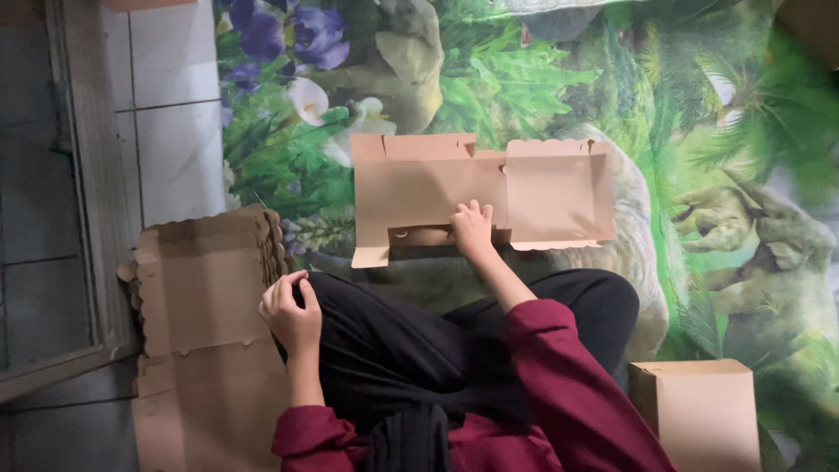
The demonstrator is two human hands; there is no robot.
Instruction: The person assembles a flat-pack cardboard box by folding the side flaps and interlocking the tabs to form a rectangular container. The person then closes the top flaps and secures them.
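Spread over the tiled floor, a jungle-print mat (542, 79) carries a flat, unfolded cardboard box blank (437, 188), pinned by the right hand's (472, 229) fingertips, while the left hand (293, 315), loosely curled and empty, rests by a stack of box blanks (205, 288).

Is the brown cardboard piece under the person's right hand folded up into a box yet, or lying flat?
Mostly flat: the cardboard blank lies spread on the mat, panels open; right hand presses its lower edge.

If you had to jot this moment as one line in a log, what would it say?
right hand: pressing on flat cardboard box blank | left hand: resting on knee beside stack of blanks | folded box: at right, on printed mat
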